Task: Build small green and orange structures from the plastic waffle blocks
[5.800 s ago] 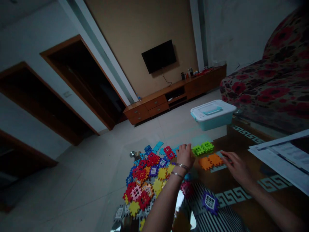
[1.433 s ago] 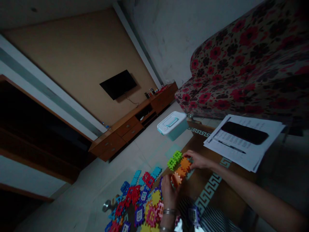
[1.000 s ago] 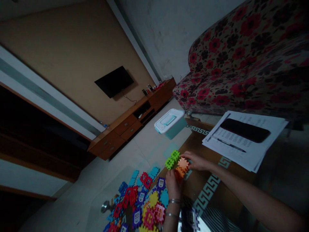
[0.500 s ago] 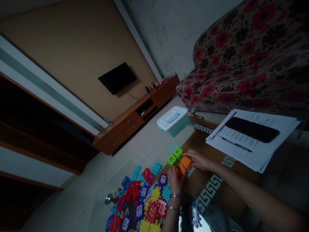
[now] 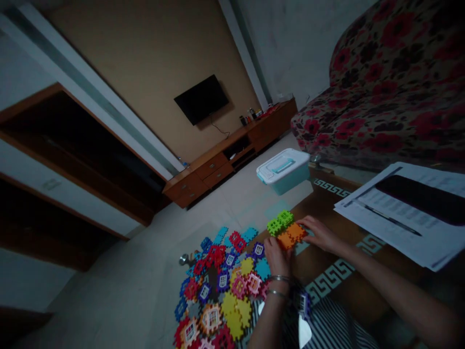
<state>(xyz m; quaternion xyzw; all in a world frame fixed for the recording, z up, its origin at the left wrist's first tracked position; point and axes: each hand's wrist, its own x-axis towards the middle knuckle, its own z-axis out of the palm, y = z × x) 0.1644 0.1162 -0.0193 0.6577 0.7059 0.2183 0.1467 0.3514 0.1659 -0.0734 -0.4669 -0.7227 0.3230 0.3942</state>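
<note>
Two orange interlocking building blocks [image 5: 291,236] lie side by side on the glass table, edge to edge. My left hand [image 5: 278,256] grips the left orange block from its near side, bangles on the wrist. At the right end, my right hand [image 5: 320,233] has its thumb and fingers closed on the edge of the other orange block. Just beyond them lies a pair of green blocks [image 5: 280,223], close against the orange ones. Whether the green and orange pieces are locked together I cannot tell. My fingers partly cover the orange edges.
Many loose coloured blocks [image 5: 232,310] are spread left of my left hand. A lidded teal box [image 5: 285,169] stands beyond the green blocks. Papers [image 5: 385,237] with a pen [image 5: 392,219] and a black phone [image 5: 425,199] lie to the right.
The camera has turned, so the scene sits further right and more loose blocks show. The left orange block, darker and tilted before, now looks flatter. Both hands stay at the orange blocks.
</note>
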